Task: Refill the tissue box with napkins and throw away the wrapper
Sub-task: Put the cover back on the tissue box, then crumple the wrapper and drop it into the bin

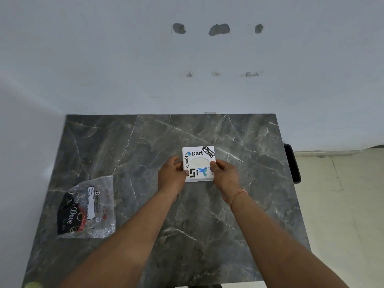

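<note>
A square white tissue box (198,159) with stickers and an oval slot on top sits near the middle of the dark marble table (239,215). White paper shows through the slot. My left hand (171,176) grips the box's left side and my right hand (223,174) grips its right side. A crumpled clear plastic wrapper (87,208) with black and red "Dove" print lies flat at the table's left, well apart from both hands.
A white wall rises straight behind the table, with patched holes in it. A black object (292,163) hangs off the table's right edge. Pale tiled floor lies to the right. Something yellow-green (33,285) peeks in at the bottom left corner.
</note>
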